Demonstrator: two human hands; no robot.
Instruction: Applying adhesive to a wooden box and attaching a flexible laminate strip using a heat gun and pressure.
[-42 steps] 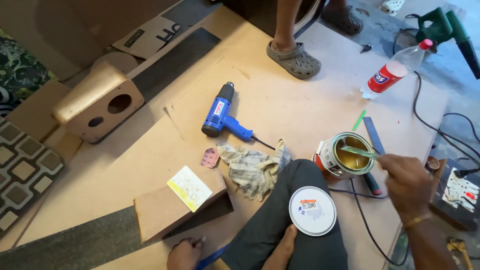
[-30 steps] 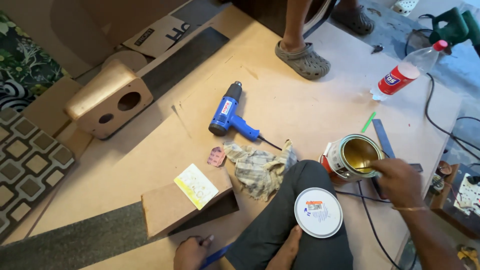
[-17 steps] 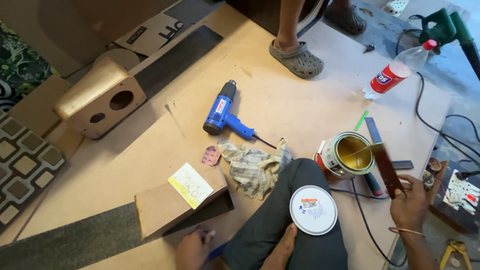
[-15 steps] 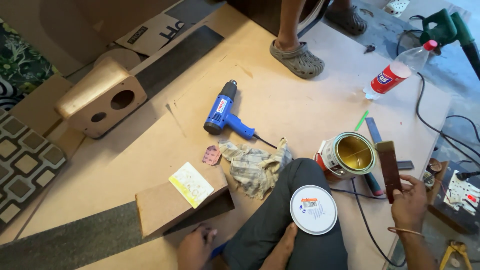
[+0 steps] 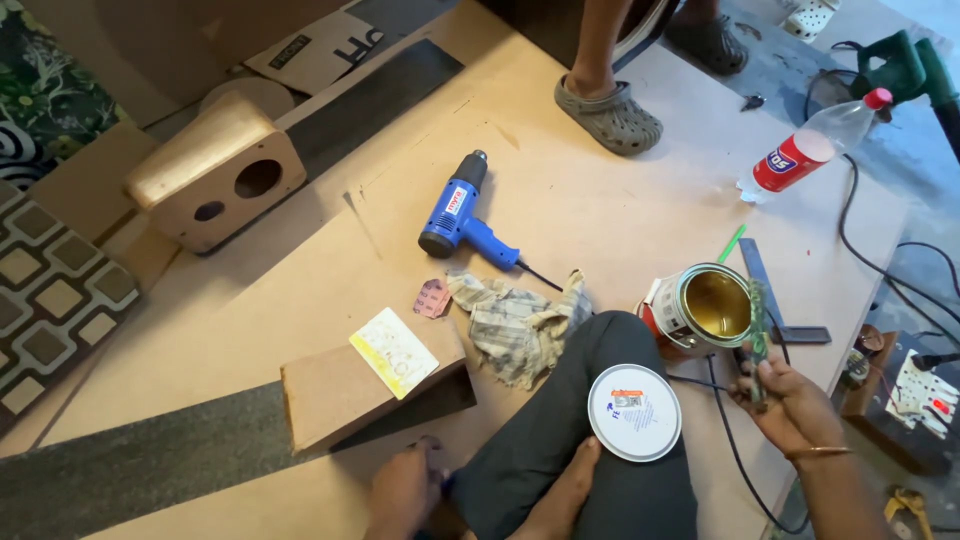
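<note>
Lowered from the open tin [image 5: 705, 308], right hand [image 5: 790, 405] pinches a stick [image 5: 757, 335] upright; left hand [image 5: 405, 490] – grip unclear.

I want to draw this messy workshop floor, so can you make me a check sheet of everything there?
Surface: tan fibreboard sheet on the floor.
Job's things: open round metal tin with yellowish liquid; white round lid on the knee; thin dark stick.
Clutter: blue heat gun, crumpled checked rag, clear plastic bottle with red label, wooden speaker box.
Hands: right hand, fingers around the stick; left hand on the board.
Cables: black cords at right.
Surroundings: another person's foot in a grey clog.
</note>
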